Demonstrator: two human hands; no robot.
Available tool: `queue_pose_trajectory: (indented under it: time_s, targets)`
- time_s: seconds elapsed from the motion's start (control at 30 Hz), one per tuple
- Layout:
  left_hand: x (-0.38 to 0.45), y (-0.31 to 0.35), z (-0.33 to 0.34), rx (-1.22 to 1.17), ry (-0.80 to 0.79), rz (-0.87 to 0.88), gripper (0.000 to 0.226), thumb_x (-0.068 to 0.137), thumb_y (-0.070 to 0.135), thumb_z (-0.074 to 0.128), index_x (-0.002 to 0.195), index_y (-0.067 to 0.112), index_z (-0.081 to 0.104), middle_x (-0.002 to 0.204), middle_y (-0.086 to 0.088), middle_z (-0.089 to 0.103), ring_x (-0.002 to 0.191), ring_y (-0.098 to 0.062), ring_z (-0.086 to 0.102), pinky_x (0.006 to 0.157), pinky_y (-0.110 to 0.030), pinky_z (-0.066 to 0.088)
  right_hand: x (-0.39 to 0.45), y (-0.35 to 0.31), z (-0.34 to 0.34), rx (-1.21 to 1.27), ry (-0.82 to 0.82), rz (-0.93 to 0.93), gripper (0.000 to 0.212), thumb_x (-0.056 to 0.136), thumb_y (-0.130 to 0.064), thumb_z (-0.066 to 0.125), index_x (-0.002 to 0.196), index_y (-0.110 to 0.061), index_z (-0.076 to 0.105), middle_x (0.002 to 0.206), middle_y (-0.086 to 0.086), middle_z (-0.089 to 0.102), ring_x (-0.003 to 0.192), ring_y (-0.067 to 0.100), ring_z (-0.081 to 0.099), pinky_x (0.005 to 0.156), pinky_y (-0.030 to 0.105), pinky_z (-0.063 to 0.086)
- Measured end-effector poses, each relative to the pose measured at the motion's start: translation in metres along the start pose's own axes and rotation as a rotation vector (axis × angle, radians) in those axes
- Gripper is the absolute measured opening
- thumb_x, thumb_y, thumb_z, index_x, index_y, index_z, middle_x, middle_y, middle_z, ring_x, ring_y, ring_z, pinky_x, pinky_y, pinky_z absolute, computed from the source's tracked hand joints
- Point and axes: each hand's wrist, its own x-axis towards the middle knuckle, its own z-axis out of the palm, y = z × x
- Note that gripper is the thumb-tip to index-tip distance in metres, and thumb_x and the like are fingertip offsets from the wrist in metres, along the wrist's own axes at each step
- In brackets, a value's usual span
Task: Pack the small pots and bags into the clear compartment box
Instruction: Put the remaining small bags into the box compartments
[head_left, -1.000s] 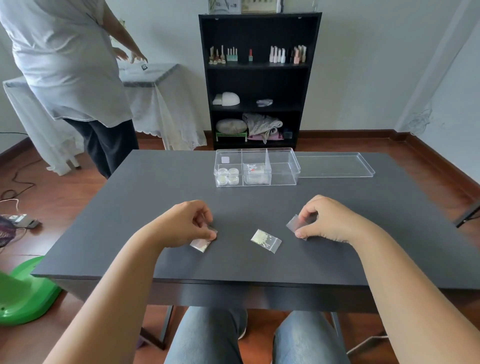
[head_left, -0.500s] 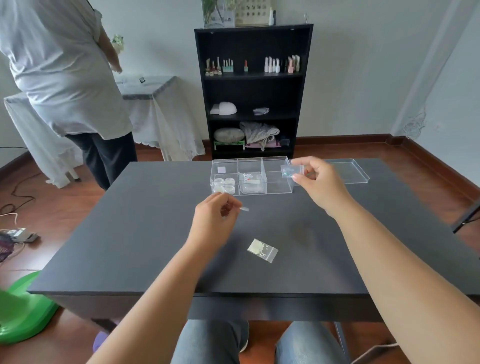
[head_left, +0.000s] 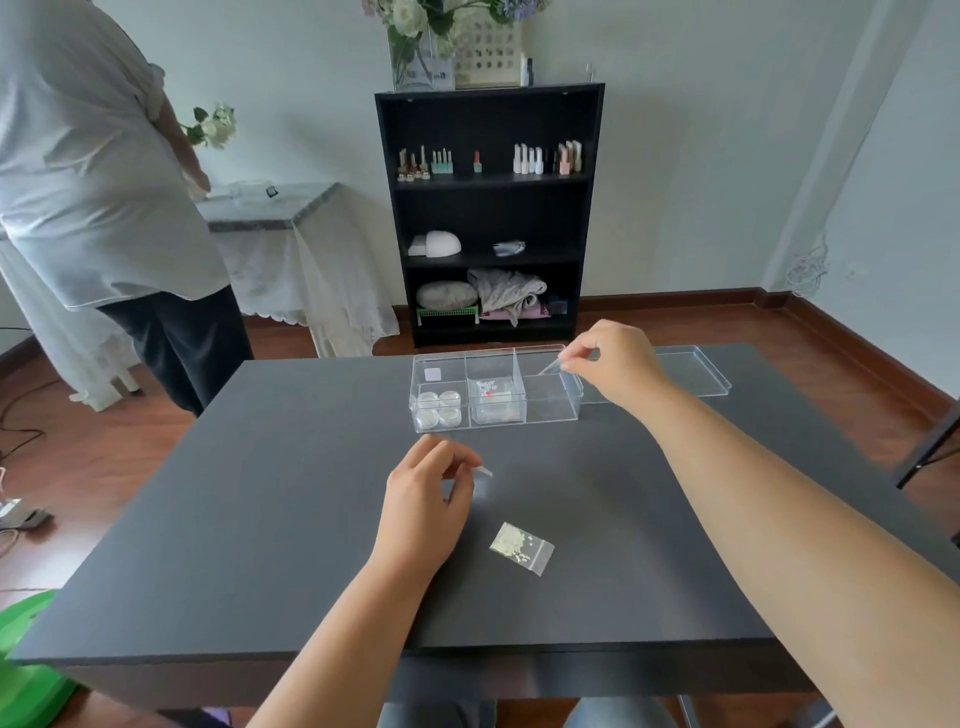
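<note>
The clear compartment box (head_left: 550, 413) stands at the far middle of the dark table. Its front left cell holds several small round pots (head_left: 438, 408), and the middle cell holds small bags (head_left: 490, 399). My right hand (head_left: 610, 366) hovers over the right cell, pinching a small clear bag (head_left: 549, 368) that dips into it. My left hand (head_left: 428, 499) is above the table's middle, pinching another small bag (head_left: 484, 472) by its edge. A third small bag (head_left: 522, 548) with pale bits lies flat on the table near me.
The box's clear lid (head_left: 691, 371) lies to the right of the box. A person (head_left: 104, 208) in a white shirt stands at the far left by a cloth-covered table (head_left: 270, 228). A black shelf (head_left: 488, 213) stands against the wall.
Both hands lifted their bags off the table near me. My right hand carried its bag forward to the box's right cell; my left hand rose and moved forward too.
</note>
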Motion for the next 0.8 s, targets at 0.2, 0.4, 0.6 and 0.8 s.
queue_pose_trajectory:
  time_s: [0.2,0.4,0.6,0.8]
  targets:
    - [0.002,0.000,0.001,-0.003,0.000,-0.020,0.023,0.083,-0.003,0.066,0.083,0.020,0.069,0.088,0.011,0.062,0.079,-0.006,0.062,0.071,-0.022,0.053,0.017,-0.015,-0.011,-0.259,-0.378,0.030,0.010,0.083,-0.030,0.073,0.091,-0.031,0.079,0.088,-0.014,0.066,0.084,0.012,0.062,0.058,0.024,0.044]
    - [0.003,0.000,0.000,-0.029,0.011,-0.053,0.021,0.084,-0.003,0.067,0.085,0.017,0.071,0.089,0.013,0.062,0.082,-0.003,0.061,0.073,-0.013,0.050,0.033,-0.030,-0.008,-0.380,-0.519,0.046,0.016,0.092,-0.023,0.060,0.099,-0.024,0.076,0.104,-0.003,0.071,0.092,0.021,0.066,0.070,0.029,0.048]
    - [0.004,0.001,0.000,-0.041,-0.001,-0.068,0.019,0.085,0.000,0.068,0.088,0.019,0.071,0.090,0.016,0.061,0.083,-0.004,0.061,0.074,-0.012,0.049,0.034,-0.036,0.008,-0.523,-0.585,0.047,0.021,0.095,-0.023,0.055,0.106,-0.027,0.073,0.125,0.003,0.052,0.124,0.027,0.040,0.091,0.038,0.042]
    - [0.004,0.000,-0.001,-0.061,0.007,-0.080,0.016,0.086,0.003,0.069,0.087,0.020,0.070,0.090,0.016,0.062,0.083,-0.004,0.061,0.072,-0.008,0.046,0.035,-0.039,0.019,-0.476,-0.589,0.079,0.018,0.094,-0.029,0.057,0.102,-0.030,0.073,0.124,0.000,0.055,0.120,0.025,0.037,0.088,0.037,0.041]
